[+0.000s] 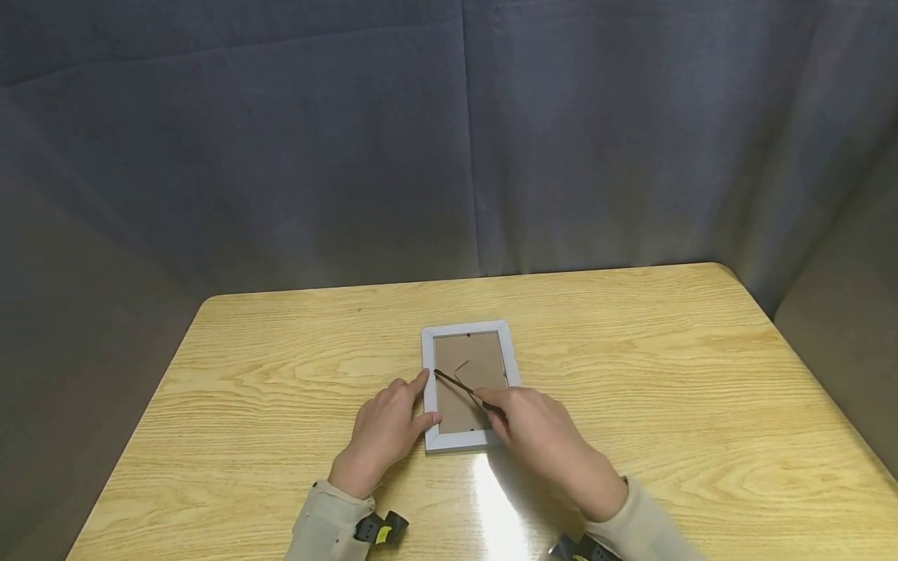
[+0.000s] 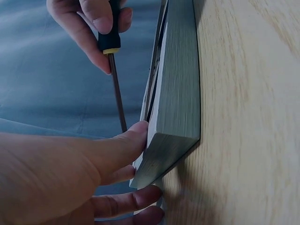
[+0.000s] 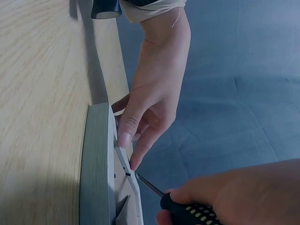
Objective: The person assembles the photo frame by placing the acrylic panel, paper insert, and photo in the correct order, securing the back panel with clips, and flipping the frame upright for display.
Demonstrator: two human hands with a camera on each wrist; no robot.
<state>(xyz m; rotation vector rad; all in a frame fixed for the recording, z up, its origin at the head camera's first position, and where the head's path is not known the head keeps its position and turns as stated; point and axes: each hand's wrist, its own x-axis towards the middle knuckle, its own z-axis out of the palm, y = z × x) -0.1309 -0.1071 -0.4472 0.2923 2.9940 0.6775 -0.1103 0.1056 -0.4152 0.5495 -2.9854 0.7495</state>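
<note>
A picture frame (image 1: 466, 442) with a pale grey wooden border lies face down on the table, its brown backing board (image 1: 456, 413) showing. The left hand (image 1: 387, 423) grips the frame's left edge, with the thumb on the border near the lower left corner and the index finger farther up. In the right hand (image 1: 539, 430) is a screwdriver (image 2: 117, 89) with a dark, yellow-dotted handle. Its shaft slants over the backing, and its tip is at the inner left edge beside the left index finger. Small dark metal tabs (image 1: 468, 335) sit around the backing's rim.
The wood-grain table (image 1: 281, 366) extends to both sides of the frame. A dark grey-blue curtain (image 1: 337, 171) hangs behind it. Dark wrist devices (image 1: 382, 530) are strapped over both light sleeves. An outline of a stand (image 1: 461, 366) shows on the backing.
</note>
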